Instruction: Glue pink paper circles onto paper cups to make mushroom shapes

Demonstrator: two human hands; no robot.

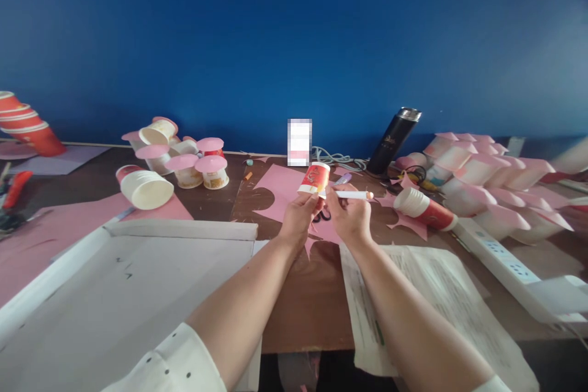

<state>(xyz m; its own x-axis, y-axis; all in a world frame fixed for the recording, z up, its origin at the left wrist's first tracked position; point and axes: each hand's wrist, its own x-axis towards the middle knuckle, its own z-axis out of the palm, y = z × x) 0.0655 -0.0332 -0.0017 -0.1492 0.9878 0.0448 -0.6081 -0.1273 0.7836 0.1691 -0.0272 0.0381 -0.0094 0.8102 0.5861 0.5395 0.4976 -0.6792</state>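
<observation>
My left hand (297, 218) is closed around the lower part of a small red and white paper cup (316, 176), held tilted above the desk. In my right hand (351, 215) is a white marker (356, 195) with an orange end pointing right. The marker's other end is beside the cup, but my fingers hide its tip, so I cannot tell whether it touches. Under both hands lies a cut sheet of pink paper (278, 180) with curved notches. Part of a dark pair of scissors handles (323, 216) shows between my wrists.
Paper cups with pink discs (211, 164) stand at the left; more pink-topped cups (487, 165) crowd the right. A black thermos (392, 142) leans by the blue wall. Nearby are stacked cups (425, 208), a power strip (498, 257), a printed sheet (427, 294) and a white box lid (184, 229).
</observation>
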